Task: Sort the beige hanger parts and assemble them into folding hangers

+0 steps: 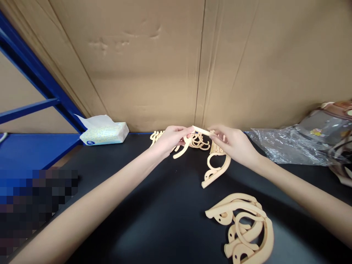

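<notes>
Wooden hangers [254, 231] lie nearer us, right of our grip; our left hand [172, 140] and right hand [233, 142] pinch another hanger [202, 131].

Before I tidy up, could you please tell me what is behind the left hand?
Pale curved pieces show on either side of the left hand; whatever it covers cannot be seen.

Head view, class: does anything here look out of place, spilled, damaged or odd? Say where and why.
The cardboard behind the table has dents at upper left, so it looks knocked. The clear plastic at right lies crumpled, and the nearest wooden pieces overlap in a loose heap. No spill shows.
</notes>
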`<state>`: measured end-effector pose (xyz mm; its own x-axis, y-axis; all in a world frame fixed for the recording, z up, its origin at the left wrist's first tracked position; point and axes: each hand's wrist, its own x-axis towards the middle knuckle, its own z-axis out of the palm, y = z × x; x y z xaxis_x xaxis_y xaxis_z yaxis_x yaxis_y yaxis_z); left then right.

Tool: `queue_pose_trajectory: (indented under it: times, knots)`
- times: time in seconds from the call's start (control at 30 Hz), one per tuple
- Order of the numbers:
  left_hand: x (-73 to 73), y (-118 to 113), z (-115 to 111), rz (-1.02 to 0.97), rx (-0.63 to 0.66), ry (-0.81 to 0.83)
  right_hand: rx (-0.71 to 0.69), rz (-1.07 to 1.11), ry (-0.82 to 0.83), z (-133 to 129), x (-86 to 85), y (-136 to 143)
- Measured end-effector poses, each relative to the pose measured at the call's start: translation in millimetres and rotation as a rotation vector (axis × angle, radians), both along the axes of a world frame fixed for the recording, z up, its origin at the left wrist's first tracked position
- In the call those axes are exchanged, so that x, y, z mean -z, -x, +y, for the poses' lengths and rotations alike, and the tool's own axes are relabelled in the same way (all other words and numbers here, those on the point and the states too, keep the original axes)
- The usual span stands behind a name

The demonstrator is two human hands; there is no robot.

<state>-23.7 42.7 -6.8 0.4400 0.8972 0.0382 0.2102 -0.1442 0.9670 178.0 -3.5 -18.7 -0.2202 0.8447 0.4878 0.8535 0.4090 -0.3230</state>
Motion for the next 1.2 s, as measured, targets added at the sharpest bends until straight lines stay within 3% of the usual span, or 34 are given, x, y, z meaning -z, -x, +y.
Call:
queue_pose_trajectory:
  times: [0.1,0.17,0.3,0.43,0.57,0.67,0.77,0.9,1.0,1.07,1.13,1.2]
  knots:
    - [0.2,-11.3,1.5,-0.046,-0.077,-0.045,0.115,-0.374,-0.179,6.2,-5.2,5.8]
    - [0.1,-20.8,1.4,-0.040,-0.125,-0.109,0.159,-0.544,-0.206,12.0,-8.1,9.6]
    - [1.1,-31.9,-2.1,0.107,-0.149,-0.254,0.153,-0.583,-0.090,21.0,-12.9,8.5]
    - [7.3,-29.9,-14.3,0.289,-0.196,-0.464,-0.030,-0.327,0.083,20.5,-15.7,-2.6]
    - [7.8,-21.4,-21.0,0.450,-0.151,-0.599,-0.173,0.227,0.366,20.0,-18.4,-18.2]
    - [0.9,-2.5,-1.7,0.623,-0.179,-0.588,-0.169,0.553,0.549,22.2,-20.2,-29.6]
    - [-1.0,28.2,34.5,0.661,-0.197,-0.465,-0.153,0.733,0.615,22.7,-22.0,-35.4]
    - [14.6,58.3,66.8,0.707,-0.293,-0.370,-0.061,1.044,0.617,18.4,-25.1,-31.7]
    - [24.5,57.4,64.3,0.690,-0.423,-0.406,-0.040,1.207,0.575,13.8,-26.0,-25.8]
    - [22.6,48.0,53.8,0.639,-0.440,-0.448,-0.048,1.287,0.513,11.3,-24.9,-22.8]
    - [14.3,35.8,40.2,0.572,-0.343,-0.450,-0.048,1.333,0.368,10.0,-22.3,-21.3]
    - [3.8,23.7,26.2,0.447,-0.113,-0.323,-0.023,1.341,0.192,10.4,-18.6,-21.7]
